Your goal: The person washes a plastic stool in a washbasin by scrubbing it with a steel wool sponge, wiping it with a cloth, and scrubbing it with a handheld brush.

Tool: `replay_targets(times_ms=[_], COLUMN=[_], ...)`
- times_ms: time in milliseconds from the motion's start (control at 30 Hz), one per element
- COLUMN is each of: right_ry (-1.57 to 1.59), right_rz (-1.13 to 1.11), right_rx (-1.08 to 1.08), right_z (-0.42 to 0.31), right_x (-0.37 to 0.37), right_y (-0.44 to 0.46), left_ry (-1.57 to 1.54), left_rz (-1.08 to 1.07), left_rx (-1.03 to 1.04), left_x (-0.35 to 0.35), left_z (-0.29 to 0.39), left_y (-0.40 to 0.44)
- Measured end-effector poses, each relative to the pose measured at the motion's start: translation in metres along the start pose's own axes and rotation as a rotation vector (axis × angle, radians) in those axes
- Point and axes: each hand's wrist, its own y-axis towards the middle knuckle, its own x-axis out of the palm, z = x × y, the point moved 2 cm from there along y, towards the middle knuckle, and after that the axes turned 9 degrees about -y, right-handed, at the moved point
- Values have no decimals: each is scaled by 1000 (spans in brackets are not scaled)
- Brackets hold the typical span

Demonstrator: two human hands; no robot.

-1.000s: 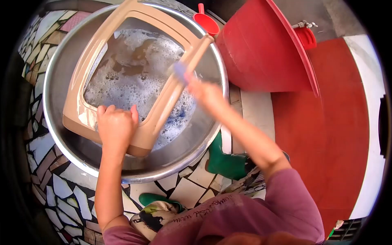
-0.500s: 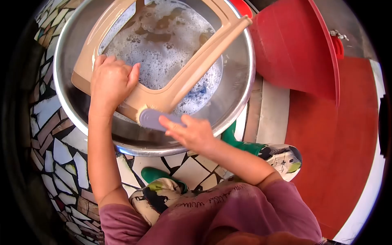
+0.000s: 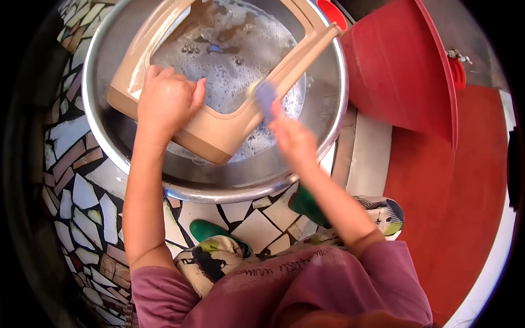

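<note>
From the head view, the tan frame (image 3: 210, 128) sits tilted in the steel basin (image 3: 219, 195), above sudsy water (image 3: 219, 71). The left hand (image 3: 170, 101) grips the frame's near bar, its fingers curled over the inner edge and the thumb sticking out to the right. The right hand (image 3: 295, 139), blurred, has its fingers closed around a purple brush (image 3: 266, 99), which is at the frame's right bar; whether the bristles touch it, I cannot tell. A red tub (image 3: 399, 71) stands just right of the basin, near a red scoop (image 3: 332, 13).
</note>
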Motion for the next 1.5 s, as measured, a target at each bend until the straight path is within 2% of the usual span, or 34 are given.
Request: replay_targets(times_ms=[33, 100, 167, 200, 233, 267, 300, 367, 433, 467, 533, 567, 633, 700, 767, 800, 833, 867, 900, 967, 1000, 1067, 1100, 1167, 1233, 1267, 1300, 1333, 1400, 1433, 1500], right_ry=[44, 62, 75, 91, 259, 421, 438, 744, 790, 697, 692, 700, 819, 573, 186, 185, 18, -145, -140, -82, -76, -83, -72, -50, -16, 4, 12, 13, 9, 9, 31], right_rz=[52, -75, -151, -145, -228, -311, -307, -407, -320, -253, -350, -360, -819, -222, 322, 322, 156, -14, -14, 4, 5, 43, 43, 84, 93, 103, 92, 82, 67, 98, 103], right_rx=[63, -87, -165, -184, -78, 28, 11, 185, 72, -6, -12, -31, 63, -172, -220, -211, -294, -378, -378, -365, -358, -397, -390, -415, -426, -440, -441, -442, -435, -448, -447], right_z=[0, -49, -63, -65, -62, -62, -66, -76, -80, -74, -80, -79, -70, -34, -15, -3, 10, 14, 19, 26, 27, 28, 28, 30, 33, 33, 32, 31, 29, 29, 32], right_x=[-2, -9, -14, -14, -9, -7, -9, -7, 15, 30, 10, -7, -21, -13, -12, -2, 16, 24, 27, 35, 35, 34, 33, 36, 32, 30, 28, 26, 20, 19, 15], right_y=[2, -8, 12, 23, 36, 45, 54, 69, 67, 68, 70, 79, 103, 140, 177, 182, 183, 182, 181, 179, 179, 177, 176, 177, 173, 171, 171, 172, 170, 176, 166], left_ry=[5, -11, -519, -549, -498, -480, -457, -306, -382, -352, -471, -459, -760, -974, -449, -451, -450, -450, -446, -204, -43, 11, 20, 18, 37, 98, 35, 196, -26, 44, 107], left_rz=[-15, -43, 328, 445, 450, 295, 140, -131, -250, -241, -3, 10, -15, -137, -84, -119, -156, -81, -83, 61, -115, -192, -309, -537, -632, -576, -452, -606, -456, -409, -428], left_rx=[-18, -68, -74, -137, -367, -593, -811, -790, -776, -798, -702, -717, -805, -1031, -624, -739, -854, -824, -826, -849, -855, -674, -643, -391, -206, -125, -159, -478, -812, -681, -157], left_x=[-1, -8, -26, -37, -47, -57, -63, -49, -40, -24, -18, -21, -26, -46, -34, -47, -60, -59, -52, -42, -46, -42, -35, -18, -10, -12, -18, -42, -64, -59, -48], left_z=[1, -3, -11, -9, -7, 3, 15, 43, 70, 65, 62, 58, 42, 23, -27, -30, -32, -40, -42, -38, -22, 8, 24, 59, 75, 59, 29, 8, -35, -52, 10], left_y=[-1, -4, -2, -8, -18, -22, -24, -39, -42, -43, -50, -53, -54, -44, -65, -63, -60, -62, -65, -67, -63, -63, -64, -76, -86, -89, -86, -58, -48, -53, -55])
